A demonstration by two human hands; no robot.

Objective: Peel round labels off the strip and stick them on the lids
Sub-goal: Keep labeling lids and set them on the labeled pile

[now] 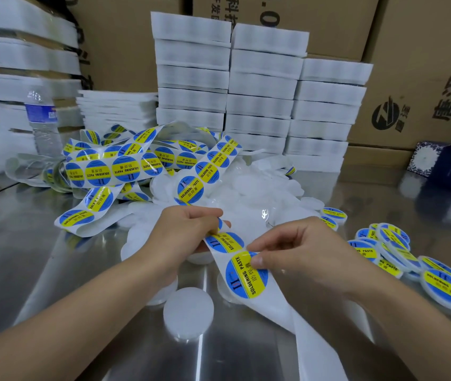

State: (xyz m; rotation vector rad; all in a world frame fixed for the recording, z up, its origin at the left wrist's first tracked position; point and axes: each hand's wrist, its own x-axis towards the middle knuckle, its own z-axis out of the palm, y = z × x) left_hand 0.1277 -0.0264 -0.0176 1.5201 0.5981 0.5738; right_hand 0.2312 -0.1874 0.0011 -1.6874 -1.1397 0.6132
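3 tall foam stacks (260,86) and cardboard boxes (425,78) wall off the back; 1 water bottle (43,119) at left. strip (312,345) sits mid-surface, left hand (188,229) fingers curled round it; right hand (301,248) fingers pinch the edge of a label (242,279) reading "soldering paste". 1 bare lid (188,312) lies just below on the steel surface (26,243); labelled lids (444,288) are heaped at right.

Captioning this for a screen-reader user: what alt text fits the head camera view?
Two hands peel a round blue-and-yellow label off a white backing strip: the left hand holds the strip, the right hand pinches the label's upper edge. On the steel table lie blank white lids, labelled lids at right, and tangled label strips behind.
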